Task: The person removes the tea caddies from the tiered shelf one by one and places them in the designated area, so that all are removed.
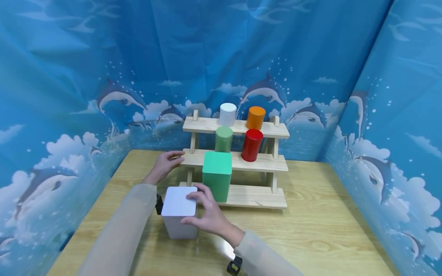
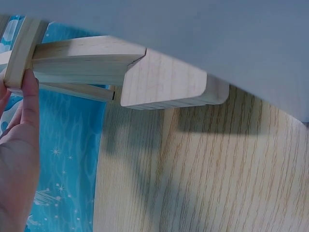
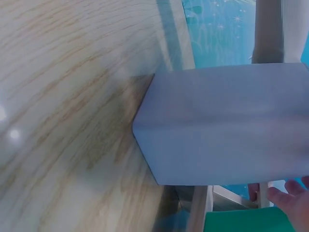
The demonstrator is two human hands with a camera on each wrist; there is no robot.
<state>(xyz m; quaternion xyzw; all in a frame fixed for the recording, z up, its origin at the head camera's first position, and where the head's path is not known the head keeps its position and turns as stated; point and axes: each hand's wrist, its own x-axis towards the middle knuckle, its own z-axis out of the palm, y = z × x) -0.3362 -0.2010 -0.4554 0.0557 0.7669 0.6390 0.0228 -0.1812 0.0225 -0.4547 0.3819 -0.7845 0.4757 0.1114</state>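
Observation:
In the head view my left hand (image 1: pixel 165 165) is at the left end of the middle board of a three-tier wooden shelf (image 1: pixel 260 163). The left wrist view shows its thumb and fingers pinching the wooden board end (image 2: pixel 21 63). My right hand (image 1: pixel 210 214) holds a tall white box (image 1: pixel 179 203) at its top right edge, thumb toward the near side. This box stands upright in front of the shelf's left part; in the right wrist view its base is close to the table, though contact is unclear. A green box (image 1: pixel 216 176) stands on the bottom board, just beyond my right hand.
On the middle board are a green cylinder (image 1: pixel 224 140) and a red cylinder (image 1: pixel 252 145). A white cylinder (image 1: pixel 228 115) and an orange cylinder (image 1: pixel 255 118) stand on the top board. Blue dolphin-print curtains (image 1: pixel 193 57) surround the wooden table (image 1: pixel 321 214) at the back and sides.

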